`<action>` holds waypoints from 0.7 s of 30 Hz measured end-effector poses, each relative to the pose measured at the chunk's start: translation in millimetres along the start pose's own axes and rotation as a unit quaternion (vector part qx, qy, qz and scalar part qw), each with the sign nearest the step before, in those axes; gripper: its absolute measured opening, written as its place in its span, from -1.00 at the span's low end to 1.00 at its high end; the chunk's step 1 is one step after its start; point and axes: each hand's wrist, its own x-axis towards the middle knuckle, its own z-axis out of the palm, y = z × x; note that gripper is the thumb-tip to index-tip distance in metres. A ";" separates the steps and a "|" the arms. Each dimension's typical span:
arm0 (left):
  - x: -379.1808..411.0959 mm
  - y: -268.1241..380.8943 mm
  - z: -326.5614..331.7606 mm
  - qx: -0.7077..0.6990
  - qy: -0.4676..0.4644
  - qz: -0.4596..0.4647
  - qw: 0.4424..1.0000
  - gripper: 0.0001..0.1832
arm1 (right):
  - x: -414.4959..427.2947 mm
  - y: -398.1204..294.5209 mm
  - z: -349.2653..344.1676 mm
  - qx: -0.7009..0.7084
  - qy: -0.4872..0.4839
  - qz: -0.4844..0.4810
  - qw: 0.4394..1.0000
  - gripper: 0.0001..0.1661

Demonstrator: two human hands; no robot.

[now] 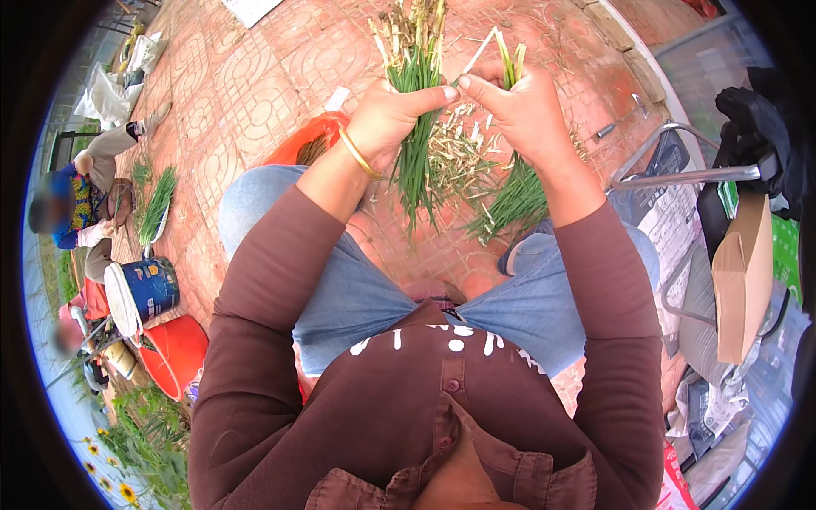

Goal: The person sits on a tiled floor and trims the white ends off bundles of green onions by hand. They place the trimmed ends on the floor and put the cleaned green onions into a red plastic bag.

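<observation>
My left hand (395,118), with a gold-coloured bangle at its wrist, grips a bunch of long green leafy stalks (417,70), like garlic chives, with pale, dirty root ends at the top. My right hand (519,105) is closed on a smaller bunch of green stalks (519,191) and holds a pale blade between thumb and finger near my left thumb. The two thumbs are close together. Below the hands, dry straw-coloured trimmings (462,150) lie scattered on the red paving.
An orange plastic bag (309,137) lies by my left knee. A red bucket (175,357) and a blue pail (150,290) stand at left. Two seated people are farther left, beside green bundles (158,204). A metal-framed chair (688,177) and a cardboard box (739,280) are at right.
</observation>
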 end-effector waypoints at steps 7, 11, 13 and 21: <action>-1.9 3.0 1.8 0.022 0.000 0.007 1.000 -0.77 | 0.5 -6.6 -3.4 -0.084 0.037 -0.015 0.996 -0.86; -1.3 2.2 0.1 0.026 -0.001 0.003 1.000 -0.78 | 2.3 -11.0 -6.0 -0.069 0.055 -0.016 0.996 -0.86; -1.5 3.1 -0.1 0.025 -0.001 -0.005 1.000 -0.78 | 5.1 -6.7 -9.4 -0.086 0.070 -0.036 0.993 -0.86; -7.0 10.7 2.0 0.005 -0.004 -0.012 1.000 -0.80 | 15.9 -7.1 -40.9 -0.090 0.130 -0.022 0.987 -0.79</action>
